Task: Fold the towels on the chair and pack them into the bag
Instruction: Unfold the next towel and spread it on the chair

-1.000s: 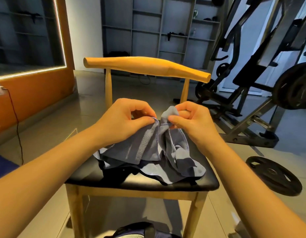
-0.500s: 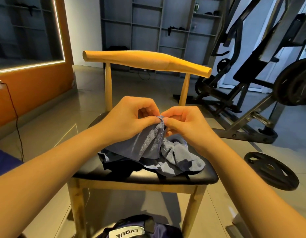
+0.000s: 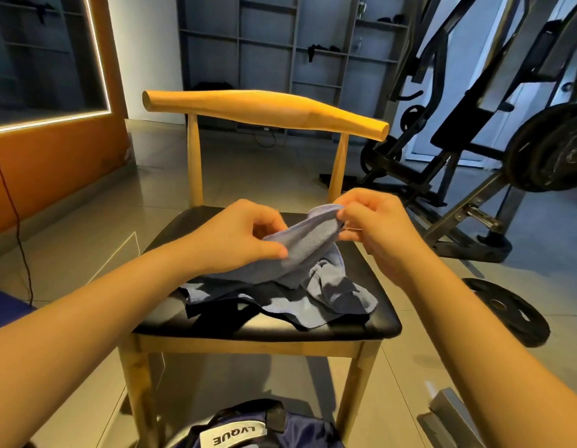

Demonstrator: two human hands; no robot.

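A crumpled blue-grey towel (image 3: 300, 253) lies on the black seat of a wooden chair (image 3: 377, 321), with a darker cloth (image 3: 264, 302) under it. My left hand (image 3: 245, 234) pinches the towel's edge near its middle. My right hand (image 3: 374, 221) pinches a raised corner of the same towel, lifted above the seat. A dark blue bag (image 3: 248, 428) with a white label sits on the floor in front of the chair, at the bottom of the view.
The chair's wooden backrest (image 3: 264, 108) stands behind the towels. A weight machine (image 3: 474, 124) with a plate fills the right side. A loose weight plate (image 3: 507, 308) lies on the tiled floor right of the chair. An orange wall is at the left.
My hands have moved apart along the towel's edge: the right hand went right with the corner, the left hand stayed lower. The towel is stretched between them.
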